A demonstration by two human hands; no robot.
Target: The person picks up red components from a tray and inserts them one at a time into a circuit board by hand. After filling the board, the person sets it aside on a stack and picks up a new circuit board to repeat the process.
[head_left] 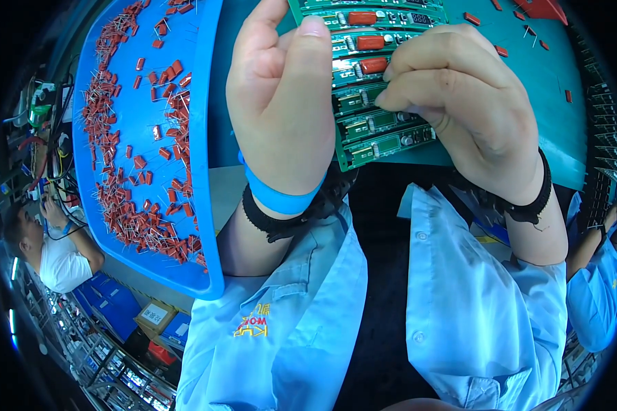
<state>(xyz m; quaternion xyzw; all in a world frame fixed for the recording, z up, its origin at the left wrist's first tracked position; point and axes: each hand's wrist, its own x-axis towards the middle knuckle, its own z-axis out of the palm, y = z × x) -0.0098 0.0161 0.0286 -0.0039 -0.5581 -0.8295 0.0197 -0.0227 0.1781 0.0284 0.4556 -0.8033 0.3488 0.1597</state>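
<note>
A green panel of several joined circuit boards (355, 156) lies in front of me. Across its upper boards sit red block-shaped capacitors (373, 66); the lower boards show none. At the panel's upper left edge is my left hand (281, 103), its thumb along the edge and its fingers curled around that side. My right hand (469, 96) reaches over the panel from the right, thumb and fingertips pinched together just above a board below the lowest red capacitor. Whatever lies between those fingertips is hidden.
A large blue tray (211, 137) of loose red capacitors (140, 229) stands at my left. More lie scattered on the teal mat (555, 82) at the upper right, near a red container (547, 9). Boards with pin-like leads (605, 130) line the far right. Other people work at both sides.
</note>
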